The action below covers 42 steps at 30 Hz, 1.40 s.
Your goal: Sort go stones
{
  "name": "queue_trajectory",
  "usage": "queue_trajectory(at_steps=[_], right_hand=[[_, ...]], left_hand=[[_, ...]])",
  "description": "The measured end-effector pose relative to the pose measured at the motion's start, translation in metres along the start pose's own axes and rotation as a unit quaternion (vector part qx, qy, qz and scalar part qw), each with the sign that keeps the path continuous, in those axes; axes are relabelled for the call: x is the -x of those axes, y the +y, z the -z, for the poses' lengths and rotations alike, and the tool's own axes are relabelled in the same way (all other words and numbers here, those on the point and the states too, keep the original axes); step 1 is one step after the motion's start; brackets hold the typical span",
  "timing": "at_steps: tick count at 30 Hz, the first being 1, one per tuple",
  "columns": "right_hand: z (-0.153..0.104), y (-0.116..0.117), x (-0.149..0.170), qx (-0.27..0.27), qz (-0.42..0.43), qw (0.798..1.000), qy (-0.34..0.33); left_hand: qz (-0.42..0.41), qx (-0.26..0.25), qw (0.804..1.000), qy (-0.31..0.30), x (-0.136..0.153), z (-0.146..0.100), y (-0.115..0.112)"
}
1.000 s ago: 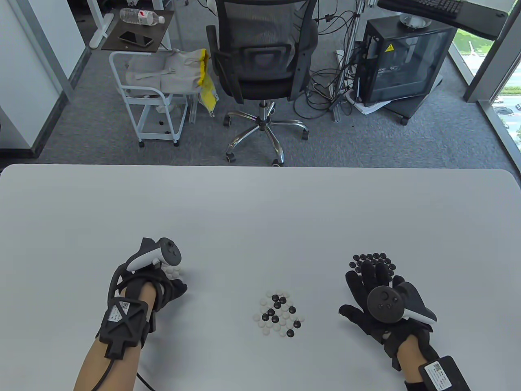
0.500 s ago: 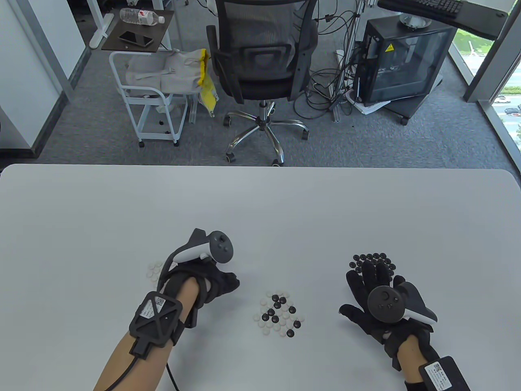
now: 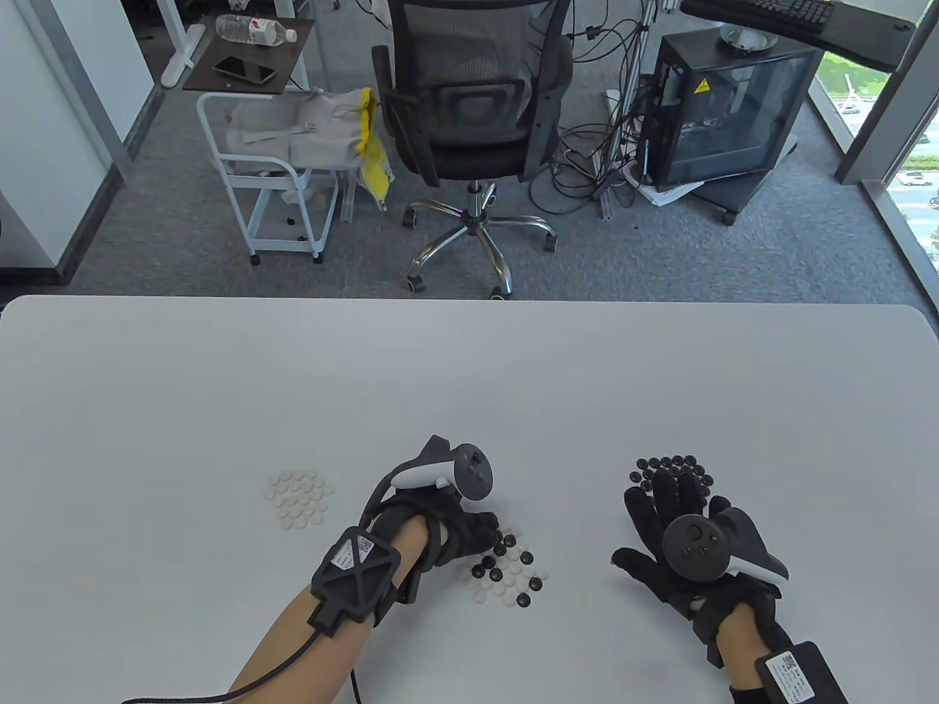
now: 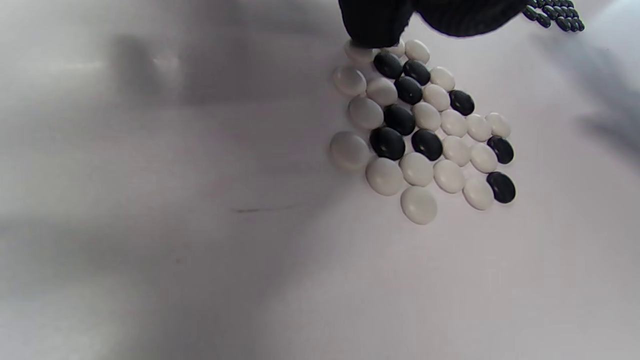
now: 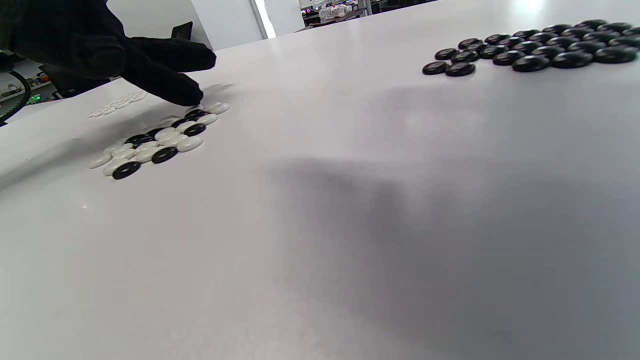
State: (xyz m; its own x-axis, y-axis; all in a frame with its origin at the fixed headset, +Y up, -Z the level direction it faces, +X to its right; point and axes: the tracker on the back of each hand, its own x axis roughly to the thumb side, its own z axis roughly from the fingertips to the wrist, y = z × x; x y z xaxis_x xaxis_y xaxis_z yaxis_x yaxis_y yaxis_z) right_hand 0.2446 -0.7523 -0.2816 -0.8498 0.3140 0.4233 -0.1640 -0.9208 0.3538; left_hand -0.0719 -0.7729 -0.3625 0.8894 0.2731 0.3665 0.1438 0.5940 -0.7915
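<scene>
Right hand: lower right of the table view, fingers flat and spread, holding nothing, tips by the black pile.
Left hand: lower centre, fingertips touching the mixed pile; grasp unclear.
Nearer hand: left.
White pile: left of it.

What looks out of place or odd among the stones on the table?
Nothing stands out. The white pile and black pile each hold one colour; only the middle pile is mixed, with the left hand at its edge.
</scene>
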Motion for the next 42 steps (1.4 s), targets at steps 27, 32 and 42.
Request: queue_trajectory(at_steps=[27,32,42], right_hand=[[-0.001,-0.001,0.001,0.001,-0.002,1.000,0.000],[0.000,0.000,0.000,0.000,-0.001,1.000,-0.001],[0.000,0.000,0.000,-0.003,0.000,1.000,0.001]], left_hand=[[-0.107,-0.032,0.960,0.259,0.148,-0.071,0.009],[-0.103,-0.034,0.960,0.258,0.147,-0.074,0.010],[-0.042,-0.051,0.991,0.119,0.089,-0.081,0.016]])
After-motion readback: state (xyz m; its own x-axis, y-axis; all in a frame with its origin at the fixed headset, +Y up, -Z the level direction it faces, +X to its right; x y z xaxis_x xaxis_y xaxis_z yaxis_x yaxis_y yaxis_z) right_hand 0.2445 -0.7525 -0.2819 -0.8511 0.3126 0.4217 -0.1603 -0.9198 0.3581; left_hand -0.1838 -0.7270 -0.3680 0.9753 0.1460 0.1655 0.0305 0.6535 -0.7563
